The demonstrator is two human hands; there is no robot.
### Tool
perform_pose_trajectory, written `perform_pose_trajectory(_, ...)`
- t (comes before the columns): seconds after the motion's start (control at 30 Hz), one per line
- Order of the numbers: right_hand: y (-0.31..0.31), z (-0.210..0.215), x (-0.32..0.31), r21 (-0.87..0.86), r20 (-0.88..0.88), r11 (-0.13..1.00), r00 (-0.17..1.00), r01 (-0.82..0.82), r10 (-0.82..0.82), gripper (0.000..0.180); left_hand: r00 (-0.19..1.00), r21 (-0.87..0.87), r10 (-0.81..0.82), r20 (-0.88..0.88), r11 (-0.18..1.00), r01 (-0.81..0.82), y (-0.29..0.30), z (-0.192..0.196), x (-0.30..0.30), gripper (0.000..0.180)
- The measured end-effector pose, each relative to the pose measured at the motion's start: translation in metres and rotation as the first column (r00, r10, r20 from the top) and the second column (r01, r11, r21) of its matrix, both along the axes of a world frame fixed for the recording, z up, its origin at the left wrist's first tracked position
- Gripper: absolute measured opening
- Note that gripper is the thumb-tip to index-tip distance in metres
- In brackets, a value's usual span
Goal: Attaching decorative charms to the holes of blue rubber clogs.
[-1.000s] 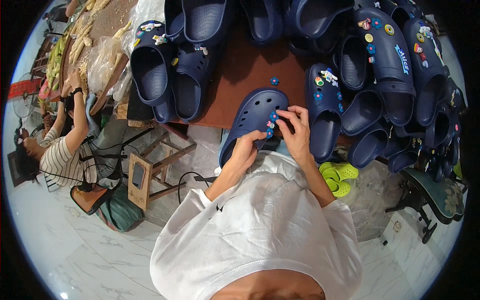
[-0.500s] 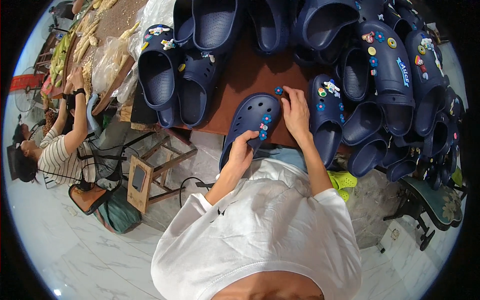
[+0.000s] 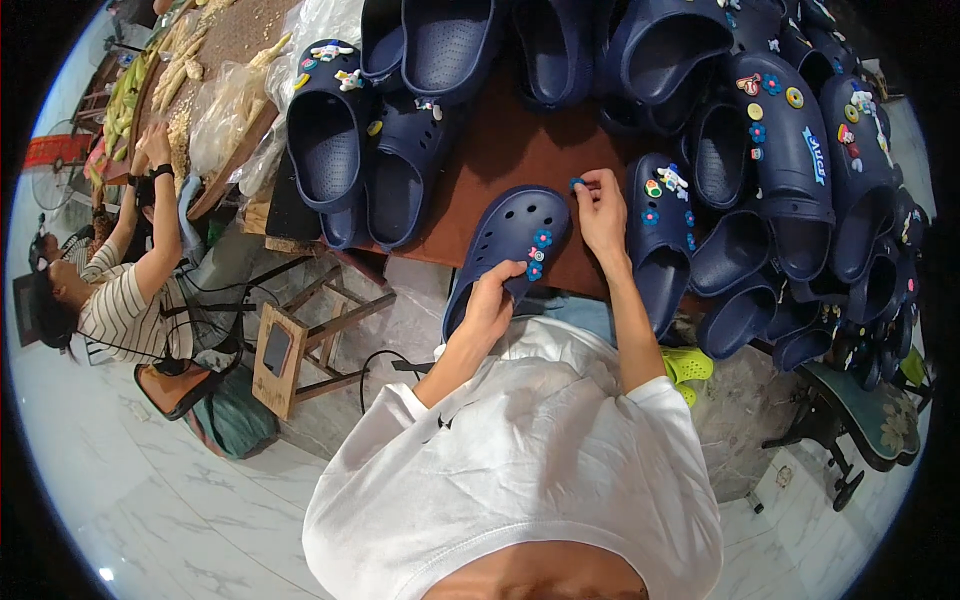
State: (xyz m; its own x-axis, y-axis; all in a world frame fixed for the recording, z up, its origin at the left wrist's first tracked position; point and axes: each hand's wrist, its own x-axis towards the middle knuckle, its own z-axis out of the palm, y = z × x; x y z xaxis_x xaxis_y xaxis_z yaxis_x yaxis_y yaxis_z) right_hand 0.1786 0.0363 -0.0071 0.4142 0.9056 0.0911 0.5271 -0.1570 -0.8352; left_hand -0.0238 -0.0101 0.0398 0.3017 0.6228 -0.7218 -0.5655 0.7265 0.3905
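Observation:
A navy clog [image 3: 492, 243] with rows of holes lies near the table's front edge, toe pointing away from me. Blue flower charms [image 3: 541, 238] and a small candy-shaped charm sit along its right side. My left hand [image 3: 490, 300] is closed on the clog's near part, thumb by the lowest charm. Just right of the toe, my right hand [image 3: 602, 215] pinches a blue flower charm [image 3: 577, 184] between its fingertips, apart from the clog. Beside that hand stands another navy clog [image 3: 660, 240] carrying flower and character charms.
Many navy clogs [image 3: 800, 190] crowd the right and far side of the brown table [image 3: 515, 150]; a few stand at left [image 3: 325, 150]. A wooden stool [image 3: 280, 350] holds a phone. Someone in a striped shirt [image 3: 125, 305] works at the left. Green clogs [image 3: 687, 364] lie below.
My right fingers have closed on the loose flower charm that lay on the table and shifted it slightly right. My left hand keeps its hold on the clog.

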Motion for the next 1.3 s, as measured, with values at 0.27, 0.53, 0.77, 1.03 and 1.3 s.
perform_pose_trajectory(0.27,-0.032,0.027,-0.003,0.027,-0.451,0.998,0.89,-0.061,0.067,0.016,0.997,0.026,-0.043,-0.068,0.999,0.045,-0.006,0.001,0.003,0.026)
perform_pose_trajectory(0.53,-0.048,0.048,-0.005,-0.022,-0.411,0.99,0.904,-0.141,0.12,0.013,0.975,0.139,-0.124,-0.183,0.979,0.151,-0.015,0.009,0.012,0.026)
perform_pose_trajectory(0.77,-0.056,0.048,-0.005,-0.059,-0.394,0.981,0.907,-0.185,0.148,0.012,0.972,0.175,-0.114,-0.204,0.973,0.151,-0.016,0.015,0.018,0.02)
perform_pose_trajectory(1.03,-0.058,0.024,-0.007,-0.055,-0.504,0.988,0.858,-0.146,0.099,0.02,0.971,0.214,-0.137,-0.196,0.96,0.178,-0.018,0.007,0.019,0.028)
perform_pose_trajectory(1.3,-0.058,0.01,0.006,-0.056,-0.775,0.959,0.618,-0.276,0.133,0.06,0.967,0.205,-0.138,-0.215,0.962,0.182,-0.019,0.011,0.019,0.023)
